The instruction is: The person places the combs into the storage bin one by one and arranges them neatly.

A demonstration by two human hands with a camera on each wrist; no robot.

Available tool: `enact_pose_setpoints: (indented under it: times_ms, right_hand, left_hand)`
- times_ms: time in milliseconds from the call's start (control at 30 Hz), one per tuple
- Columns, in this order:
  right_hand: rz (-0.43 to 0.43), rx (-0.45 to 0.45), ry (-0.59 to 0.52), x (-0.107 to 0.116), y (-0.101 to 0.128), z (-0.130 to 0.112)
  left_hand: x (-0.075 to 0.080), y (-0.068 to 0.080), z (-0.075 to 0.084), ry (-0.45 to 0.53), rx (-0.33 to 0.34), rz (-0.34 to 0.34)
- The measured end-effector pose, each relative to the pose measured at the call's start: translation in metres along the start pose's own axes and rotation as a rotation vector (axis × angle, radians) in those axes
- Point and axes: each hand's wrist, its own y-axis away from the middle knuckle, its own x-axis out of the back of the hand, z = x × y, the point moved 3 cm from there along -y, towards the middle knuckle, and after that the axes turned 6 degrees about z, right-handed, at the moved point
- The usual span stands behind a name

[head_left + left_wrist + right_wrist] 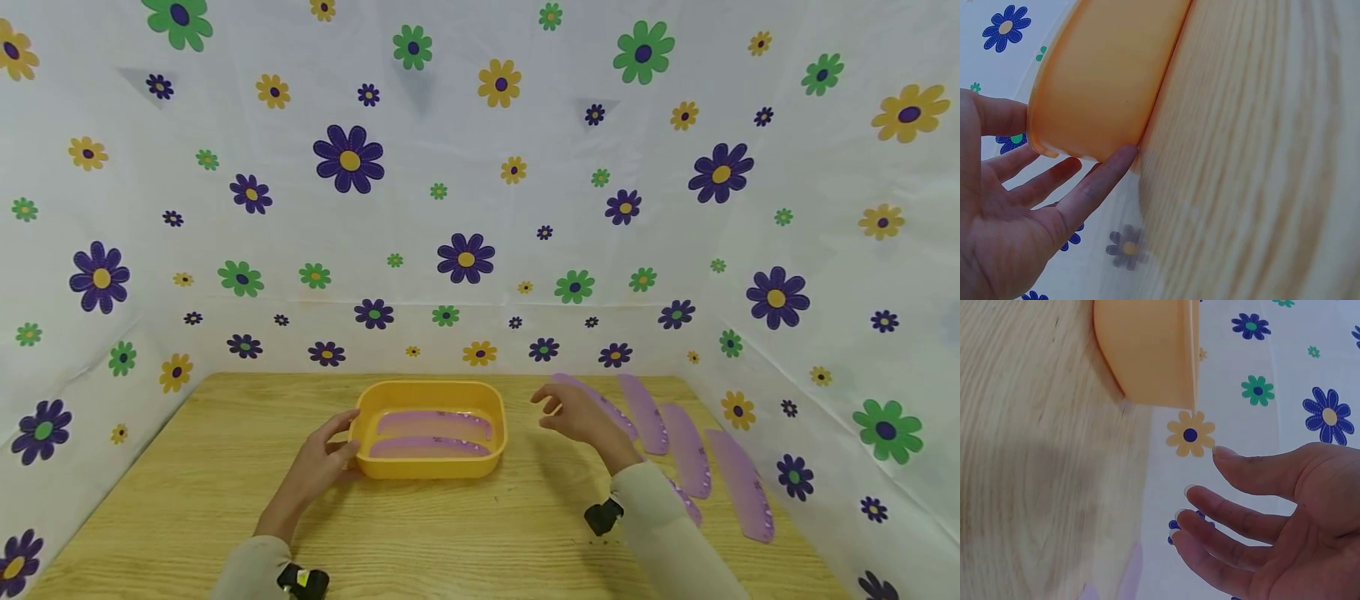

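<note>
My left hand [318,462] touches the left end of a yellow plastic tub [427,470], fingers spread along its end wall. In the left wrist view, the fingertips meet the rim and lower edge of the tub [1104,81]. Two translucent lavender, comb-like pieces [435,422] with small shiny dots lie side by side in it. My right hand [577,412] hovers to the right of the tub, its fingers loosely bent and holding nothing. In the right wrist view, a gap shows between this hand [1260,519] and the tub [1147,356].
Several more lavender comb-like pieces [688,454] lie fanned out at the right of the wooden table [450,542], some partly behind my right forearm. White flower-printed sheeting [420,217] stands along the back and both sides.
</note>
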Motion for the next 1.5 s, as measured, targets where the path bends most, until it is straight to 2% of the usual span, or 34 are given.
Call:
enact_pose_setpoints:
  times_ms: [167,467,733,1033,1233,1500]
  right_hand:
    - [0.0,0.01,-0.02,0.003,0.009,0.012]
    - [0.015,-0.027,-0.044,0.009,0.027,0.027]
    - [0.032,-0.009,-0.056,0.017,0.044,0.04]
    - [0.08,-0.045,-0.029,0.025,0.063,0.05]
    - [0.067,-0.09,0.008,0.026,0.073,0.059]
    - [0.074,-0.134,-0.008,0.028,0.078,0.072]
  left_hand:
    - [0.0,-0.002,0.0,-0.001,-0.007,0.004]
    - [-0.001,-0.004,0.0,0.004,-0.009,0.003]
    - [-0.002,-0.004,-0.001,0.008,-0.009,0.004]
    - [-0.001,-0.004,-0.003,0.003,-0.009,0.011]
    - [-0.002,-0.001,-0.003,-0.015,0.006,0.017]
    - [-0.001,-0.001,-0.003,0.004,0.004,0.012]
